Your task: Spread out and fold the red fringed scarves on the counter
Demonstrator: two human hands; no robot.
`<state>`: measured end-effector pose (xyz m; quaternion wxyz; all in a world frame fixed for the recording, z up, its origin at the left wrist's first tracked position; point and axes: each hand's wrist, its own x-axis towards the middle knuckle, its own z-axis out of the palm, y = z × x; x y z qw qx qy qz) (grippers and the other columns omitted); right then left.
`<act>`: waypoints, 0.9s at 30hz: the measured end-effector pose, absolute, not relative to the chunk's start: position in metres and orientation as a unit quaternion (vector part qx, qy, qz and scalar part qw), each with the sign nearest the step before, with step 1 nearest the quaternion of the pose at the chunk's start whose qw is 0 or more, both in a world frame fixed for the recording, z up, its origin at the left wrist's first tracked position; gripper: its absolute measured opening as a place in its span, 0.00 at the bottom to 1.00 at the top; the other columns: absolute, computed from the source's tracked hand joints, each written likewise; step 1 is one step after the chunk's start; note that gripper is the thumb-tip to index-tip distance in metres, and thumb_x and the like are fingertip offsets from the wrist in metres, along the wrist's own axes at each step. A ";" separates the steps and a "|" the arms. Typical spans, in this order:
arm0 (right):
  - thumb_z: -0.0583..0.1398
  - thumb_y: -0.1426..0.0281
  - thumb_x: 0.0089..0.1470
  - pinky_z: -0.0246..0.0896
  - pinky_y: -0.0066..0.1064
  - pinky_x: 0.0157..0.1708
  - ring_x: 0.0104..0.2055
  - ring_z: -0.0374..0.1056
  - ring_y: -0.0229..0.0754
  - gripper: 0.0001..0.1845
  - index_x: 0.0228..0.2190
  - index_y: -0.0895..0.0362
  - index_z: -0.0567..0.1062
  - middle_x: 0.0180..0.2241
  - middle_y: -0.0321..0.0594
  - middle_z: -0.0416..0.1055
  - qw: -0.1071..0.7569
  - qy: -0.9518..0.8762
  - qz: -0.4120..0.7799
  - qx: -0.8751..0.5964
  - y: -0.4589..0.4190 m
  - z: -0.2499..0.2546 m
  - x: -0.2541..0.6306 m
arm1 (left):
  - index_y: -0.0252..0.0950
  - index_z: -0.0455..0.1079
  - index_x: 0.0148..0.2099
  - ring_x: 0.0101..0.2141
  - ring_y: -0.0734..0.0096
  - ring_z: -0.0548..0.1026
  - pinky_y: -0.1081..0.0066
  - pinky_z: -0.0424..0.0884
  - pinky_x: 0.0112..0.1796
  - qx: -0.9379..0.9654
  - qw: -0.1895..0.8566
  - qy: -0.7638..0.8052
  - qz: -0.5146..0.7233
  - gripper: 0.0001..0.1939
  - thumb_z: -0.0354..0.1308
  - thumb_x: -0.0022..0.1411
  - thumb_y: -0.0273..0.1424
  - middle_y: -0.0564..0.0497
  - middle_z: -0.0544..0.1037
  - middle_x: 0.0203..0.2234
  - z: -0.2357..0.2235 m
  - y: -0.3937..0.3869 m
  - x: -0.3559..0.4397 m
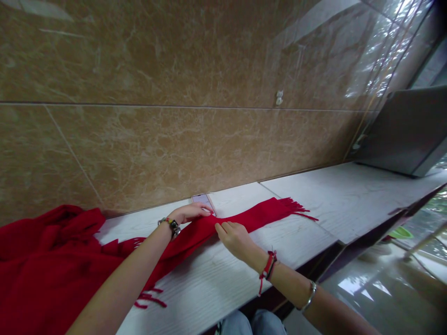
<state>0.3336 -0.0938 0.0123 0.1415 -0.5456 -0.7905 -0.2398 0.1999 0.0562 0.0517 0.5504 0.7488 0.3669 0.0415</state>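
A long red scarf (258, 215) lies along the white wood-grain counter, its fringe spread at the right end. With its fingertips on the scarf's far edge, my left hand (191, 212) grips the fabric; a beaded bracelet is on that wrist. My right hand (234, 238) is closed with fingers pinching the near edge, close to the left fingertips. Between the two hands the fabric is drawn narrow. Toward the left, the scarf runs under my left forearm, where more fringe shows. Behind my left hand a phone (204, 200) lies against the wall, partly covered.
A heap of red cloth (45, 260) fills the counter's left end. The white counter (331, 200) stretches right to a large grey box-shaped object (405, 130). A brown marble-tiled wall (157, 149) stands behind. My knees (249, 323) are below the front edge.
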 end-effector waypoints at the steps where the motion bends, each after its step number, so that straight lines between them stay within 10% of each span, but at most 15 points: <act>1: 0.50 0.78 0.55 0.53 0.28 0.25 0.27 0.63 0.39 0.07 0.32 0.60 0.67 0.25 0.40 0.67 0.145 -0.783 -0.245 -0.553 -0.093 0.019 0.340 | 0.33 0.67 0.45 0.30 0.73 0.70 0.75 0.63 0.30 0.751 0.551 0.359 0.058 0.25 0.59 0.42 0.35 0.50 0.75 0.32 0.058 0.057 0.207; 13: 0.49 0.76 0.55 0.48 0.28 0.24 0.27 0.64 0.38 0.09 0.32 0.59 0.69 0.26 0.41 0.68 0.054 -0.675 -0.320 -0.662 -0.097 0.082 0.486 | 0.31 0.70 0.39 0.29 0.75 0.70 0.76 0.65 0.32 0.819 0.480 0.272 0.158 0.15 0.56 0.46 0.28 0.50 0.76 0.30 0.114 0.065 0.379; 27: 0.50 0.78 0.53 0.48 0.27 0.24 0.26 0.64 0.38 0.09 0.33 0.60 0.69 0.27 0.43 0.68 -0.022 -0.678 -0.280 -0.679 -0.093 0.025 0.602 | 0.29 0.72 0.37 0.26 0.75 0.70 0.77 0.65 0.28 0.863 0.418 0.265 0.101 0.13 0.53 0.48 0.26 0.51 0.76 0.26 0.047 0.077 0.514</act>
